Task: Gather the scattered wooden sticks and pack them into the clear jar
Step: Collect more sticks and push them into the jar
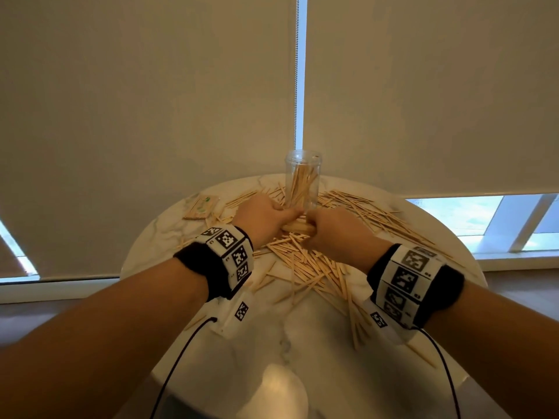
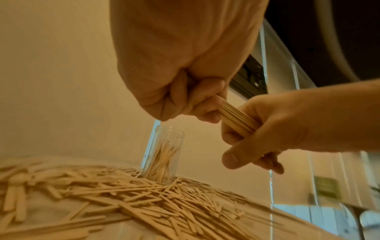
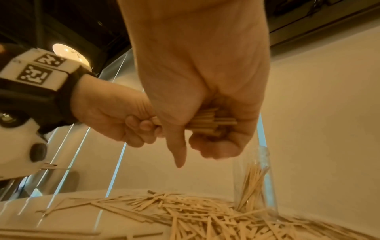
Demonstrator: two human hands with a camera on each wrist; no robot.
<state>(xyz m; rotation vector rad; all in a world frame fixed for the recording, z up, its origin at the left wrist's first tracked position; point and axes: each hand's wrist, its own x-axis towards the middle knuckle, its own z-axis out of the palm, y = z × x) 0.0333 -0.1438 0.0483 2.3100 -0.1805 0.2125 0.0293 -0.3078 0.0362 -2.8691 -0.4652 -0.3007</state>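
Note:
Both hands hold one bundle of wooden sticks (image 1: 298,227) level above the table, just in front of the clear jar (image 1: 303,179). My left hand (image 1: 266,216) grips the bundle's left end, my right hand (image 1: 328,229) grips the right end. In the left wrist view the bundle (image 2: 238,118) runs between both fists. In the right wrist view the stick ends (image 3: 211,121) poke out of my right fist. The jar (image 2: 162,155) stands upright, open-topped, partly filled with sticks. Many loose sticks (image 1: 305,264) lie scattered over the round marble table (image 1: 272,343).
A flat wrapped packet of sticks (image 1: 201,207) lies at the table's back left. Roller blinds and a window sill stand close behind the table. Cables run from both wrist bands towards me. The table's near part (image 1: 230,373) holds only a few stray sticks.

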